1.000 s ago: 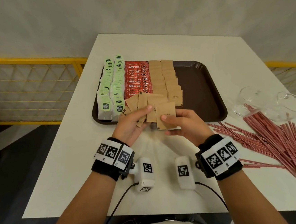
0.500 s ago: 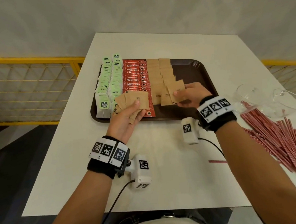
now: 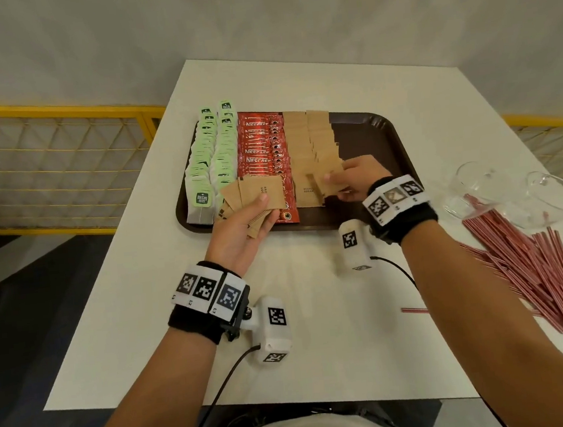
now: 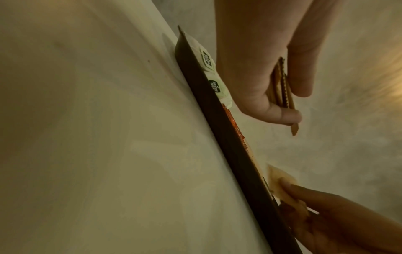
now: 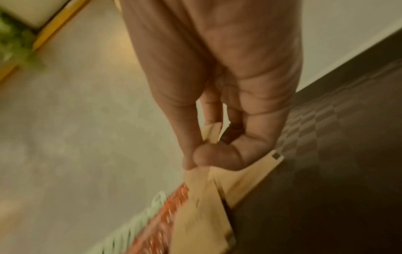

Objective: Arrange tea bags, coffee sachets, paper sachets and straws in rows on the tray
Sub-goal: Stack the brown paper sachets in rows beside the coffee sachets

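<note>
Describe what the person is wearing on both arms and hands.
Both hands, left hand and right hand, are bare, with no sleeves. Each wrist carries a black band topped by white square-code tags, plus a white tagged camera box trailing a black cable.

Right wrist view: I see the tea bags (image 5: pixel 130 228) and coffee sachets (image 5: pixel 165 221) only as blurred streaks.
Straws (image 3: pixel 561 276): cut off by the head view's right edge.
Left hand (image 3: pixel 240 231): its fanned paper sachets (image 3: pixel 254 198) cover the near coffee sachets.
Sachet print: too small to read.
</note>
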Demonstrator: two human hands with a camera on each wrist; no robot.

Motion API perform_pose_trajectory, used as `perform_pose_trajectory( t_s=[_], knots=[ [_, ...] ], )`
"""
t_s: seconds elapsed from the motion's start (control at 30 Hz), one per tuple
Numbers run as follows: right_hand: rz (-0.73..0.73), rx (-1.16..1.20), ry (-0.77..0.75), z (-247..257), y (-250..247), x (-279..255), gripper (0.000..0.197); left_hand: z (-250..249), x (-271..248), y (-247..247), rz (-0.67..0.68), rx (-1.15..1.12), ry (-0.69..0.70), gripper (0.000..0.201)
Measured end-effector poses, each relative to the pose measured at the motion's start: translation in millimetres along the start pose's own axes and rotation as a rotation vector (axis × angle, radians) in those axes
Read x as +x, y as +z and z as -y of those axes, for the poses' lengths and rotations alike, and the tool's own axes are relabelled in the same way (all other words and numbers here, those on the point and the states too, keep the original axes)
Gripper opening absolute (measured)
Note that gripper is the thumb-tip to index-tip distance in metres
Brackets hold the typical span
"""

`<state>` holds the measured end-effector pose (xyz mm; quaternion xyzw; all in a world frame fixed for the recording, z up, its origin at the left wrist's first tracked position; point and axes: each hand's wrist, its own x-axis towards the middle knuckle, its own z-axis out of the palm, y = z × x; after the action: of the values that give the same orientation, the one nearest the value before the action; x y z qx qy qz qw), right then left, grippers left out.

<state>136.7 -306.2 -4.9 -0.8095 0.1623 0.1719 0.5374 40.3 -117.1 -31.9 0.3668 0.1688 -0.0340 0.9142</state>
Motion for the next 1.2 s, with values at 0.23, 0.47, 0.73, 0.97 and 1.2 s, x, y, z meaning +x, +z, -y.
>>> perform_pose_trajectory(
  t_s=[0.23, 0.47, 0.73, 0.97, 1.2],
  knots=[
    [-0.023, -0.014, 0.056, -7.9, -26.9, -0.7, 0.018, 3.0, 1.9, 4.5, -0.022, -0.021, -0.025, 0.019],
    [-0.120, -0.341, 0.051, -13.5, -13.9, 18.0, 0.042, 3.0, 0.4, 6.2, -0.004, -0.008, -0.042, 0.019],
    [-0.195, -0.692, 0.021, -14.5, -9.6, 16.4, 0.052, 0.7, 0.5, 5.0, 0.012, 0.001, -0.049, 0.018],
    [-0.167, -0.635, -0.011, -18.0, -7.1, 21.3, 0.044, 1.8, 2.6, 7.9, 0.028, -0.032, -0.085, 0.019],
    [-0.173, -0.493, -0.293, 5.1, -4.3, -20.7, 0.048, 2.5, 6.3, 10.0, 0.068, -0.056, -0.082, 0.019]
  ],
)
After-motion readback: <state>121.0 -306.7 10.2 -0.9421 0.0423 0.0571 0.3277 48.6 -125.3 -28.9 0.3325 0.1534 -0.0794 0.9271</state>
